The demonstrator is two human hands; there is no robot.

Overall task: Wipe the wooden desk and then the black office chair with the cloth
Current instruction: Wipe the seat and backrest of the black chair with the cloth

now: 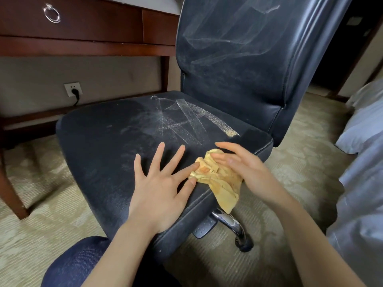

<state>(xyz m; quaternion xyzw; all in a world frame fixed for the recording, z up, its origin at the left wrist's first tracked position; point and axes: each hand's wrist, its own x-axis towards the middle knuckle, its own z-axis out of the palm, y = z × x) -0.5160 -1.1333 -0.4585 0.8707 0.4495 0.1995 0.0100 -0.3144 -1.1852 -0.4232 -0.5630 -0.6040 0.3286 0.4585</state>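
The black office chair fills the middle of the view, its seat and backrest marked with pale dusty streaks. A crumpled yellow cloth lies on the seat's near right edge, one end hanging over the rim. My left hand rests flat on the seat with fingers spread, its index finger and thumb touching the cloth's left side. My right hand lies over the cloth from the right with straight fingers. The wooden desk stands behind the chair at the upper left.
A drawer with a metal ring pull is in the desk front. A wall socket with a plug sits under the desk. White bedding lies at the right. Patterned carpet covers the floor; the chair's chrome base shows below the seat.
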